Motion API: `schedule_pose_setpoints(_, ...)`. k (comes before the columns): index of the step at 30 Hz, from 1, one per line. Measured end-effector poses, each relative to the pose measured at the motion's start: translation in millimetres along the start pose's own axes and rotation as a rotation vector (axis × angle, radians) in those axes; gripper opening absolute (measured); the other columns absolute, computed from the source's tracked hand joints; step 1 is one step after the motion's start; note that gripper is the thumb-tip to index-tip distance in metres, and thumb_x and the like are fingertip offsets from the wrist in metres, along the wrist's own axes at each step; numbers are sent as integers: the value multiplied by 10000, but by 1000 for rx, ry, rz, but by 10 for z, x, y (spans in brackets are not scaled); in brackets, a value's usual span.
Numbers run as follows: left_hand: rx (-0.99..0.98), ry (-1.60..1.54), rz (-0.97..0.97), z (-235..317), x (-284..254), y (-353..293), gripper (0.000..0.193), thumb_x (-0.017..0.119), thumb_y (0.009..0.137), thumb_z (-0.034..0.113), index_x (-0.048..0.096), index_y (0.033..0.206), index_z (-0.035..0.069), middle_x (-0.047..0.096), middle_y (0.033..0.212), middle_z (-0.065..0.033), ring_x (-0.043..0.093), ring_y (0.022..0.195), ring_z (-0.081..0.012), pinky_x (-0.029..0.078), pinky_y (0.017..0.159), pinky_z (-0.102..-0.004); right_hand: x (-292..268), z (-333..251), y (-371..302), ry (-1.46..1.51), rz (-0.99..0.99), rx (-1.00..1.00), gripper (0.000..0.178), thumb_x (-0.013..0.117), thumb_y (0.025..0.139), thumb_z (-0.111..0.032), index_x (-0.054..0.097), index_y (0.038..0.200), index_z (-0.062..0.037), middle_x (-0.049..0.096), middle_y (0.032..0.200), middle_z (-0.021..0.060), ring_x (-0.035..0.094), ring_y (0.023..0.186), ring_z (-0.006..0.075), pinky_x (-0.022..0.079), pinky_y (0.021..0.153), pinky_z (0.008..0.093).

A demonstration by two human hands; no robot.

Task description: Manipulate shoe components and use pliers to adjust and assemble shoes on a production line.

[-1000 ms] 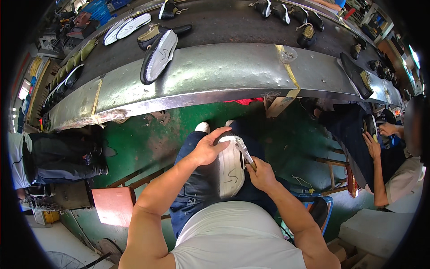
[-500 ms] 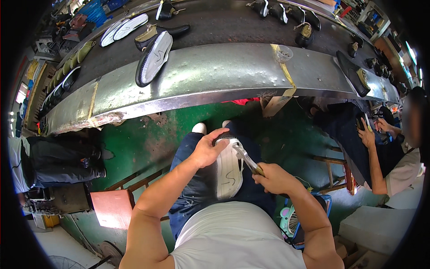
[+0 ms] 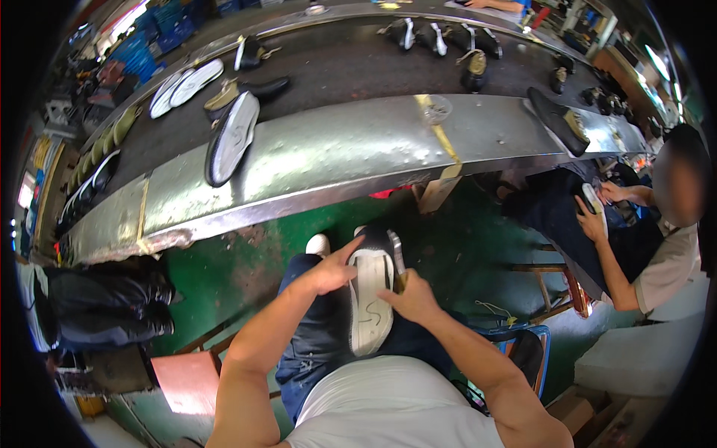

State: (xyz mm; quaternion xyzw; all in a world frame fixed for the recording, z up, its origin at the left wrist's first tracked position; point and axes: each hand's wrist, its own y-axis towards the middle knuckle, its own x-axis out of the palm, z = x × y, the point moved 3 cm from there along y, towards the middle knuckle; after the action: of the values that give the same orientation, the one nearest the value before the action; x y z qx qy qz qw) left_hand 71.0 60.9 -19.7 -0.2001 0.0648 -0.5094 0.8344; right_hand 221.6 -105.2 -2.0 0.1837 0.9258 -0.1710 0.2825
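Across my lap lies a shoe [image 3: 371, 302], sole up, its pale underside facing me and its toe pointing away. My left hand [image 3: 334, 273] grips the toe end at its left edge, with a finger stretched along it. In my right hand [image 3: 413, 300] is a pair of pliers [image 3: 396, 250], held by the handle, with the metal head up beside the right side of the toe. Whether the jaws touch the shoe, I cannot make out. My right thumb points toward the sole.
A metal-edged workbench [image 3: 314, 138] with a dark belt runs ahead of me. A sole-up shoe [image 3: 233, 140] and a dark shoe [image 3: 560, 123] rest on its edge. A co-worker [image 3: 620, 261] sits at right. A pink-topped stool [image 3: 187, 381] stands at left.
The pliers have moved from over the toe of the sole to its right side, now more upright. My left hand has shifted slightly down along the toe's edge. The view has tilted up.
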Motion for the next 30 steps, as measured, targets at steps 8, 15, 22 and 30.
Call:
schedule_pose_setpoints(8, -136, 443, 441, -293, 362, -441, 459, 550, 980, 371, 602, 1279, 26, 690, 1061, -268, 703, 986, -345, 526, 866, -398, 148, 301, -45, 169, -146, 227, 439, 662, 894, -327, 557, 1009, 84, 669, 879, 293, 682, 861, 433, 531, 769, 467)
schedule_pose_setpoints(15, -108, 114, 459, -1042, 587, -703, 758, 522, 848, 43, 331, 1572, 158, 648, 1279, -167, 672, 1032, -241, 521, 892, -324, 208, 339, -278, 78, -146, 78, 426, 692, 795, -209, 520, 1078, 60, 648, 939, 275, 661, 912, 411, 522, 815, 443)
schedule_pose_setpoints(22, -275, -356, 27, -392, 525, -788, 955, 517, 797, -65, 148, 1625, 232, 561, 1378, -49, 608, 1017, -147, 511, 813, -254, -44, 346, -182, 117, -123, 101, 370, 751, 817, -224, 574, 1028, 24, 678, 962, 218, 672, 899, 333, 527, 815, 420)
schedule_pose_setpoints(30, -58, 179, 201, -704, 783, -921, 1127, 728, 800, 121, -68, 1595, 46, 360, 1542, -275, 412, 1411, -324, 302, 1168, -335, -605, 65, -581, -183, -525, -246, 454, 631, 914, -117, 526, 1333, 26, 646, 999, 177, 639, 943, 312, 510, 879, 404)
